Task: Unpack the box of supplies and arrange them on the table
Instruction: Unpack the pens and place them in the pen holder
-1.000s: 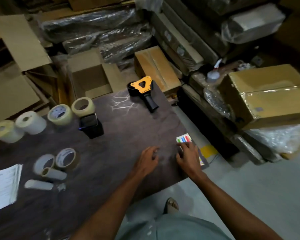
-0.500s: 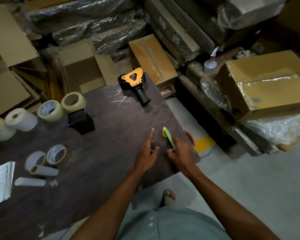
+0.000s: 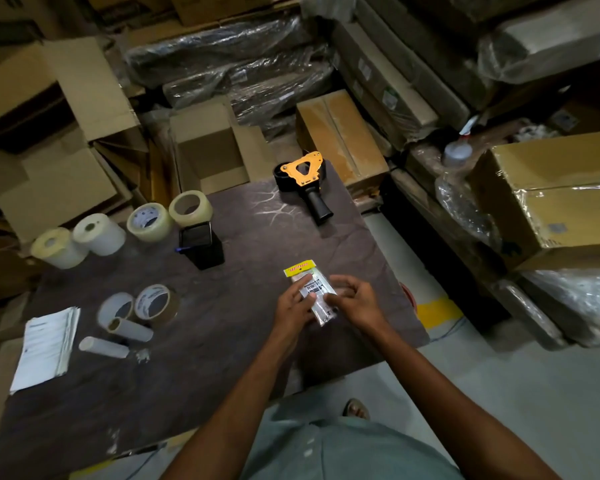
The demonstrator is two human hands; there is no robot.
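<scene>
Two hands grasp one small clear packet (image 3: 313, 293) with a yellow header card, above the right part of the dark counter (image 3: 222, 341). Left hand (image 3: 293, 304): fingers partly curled, thumb and fingertips pinching packet's left edge. Right hand (image 3: 355, 301): fingers loosely bent, tips on packet's right edge, palm not closed around it. Packet tilted, header end pointing away from person; whether it touches the counter, cannot tell. Counter far edge: orange-black tape dispenser (image 3: 305, 183) lying flat. Left of centre: black container (image 3: 201, 245), two clear tape rolls (image 3: 168, 214) just beside it, two white rolls (image 3: 78, 242) further left. Nearer left: brown tape roll (image 3: 155, 303) touching a white roll, two white tubes (image 3: 116, 339), paper stack (image 3: 45, 344). Open cardboard box (image 3: 208, 147) behind counter.
</scene>
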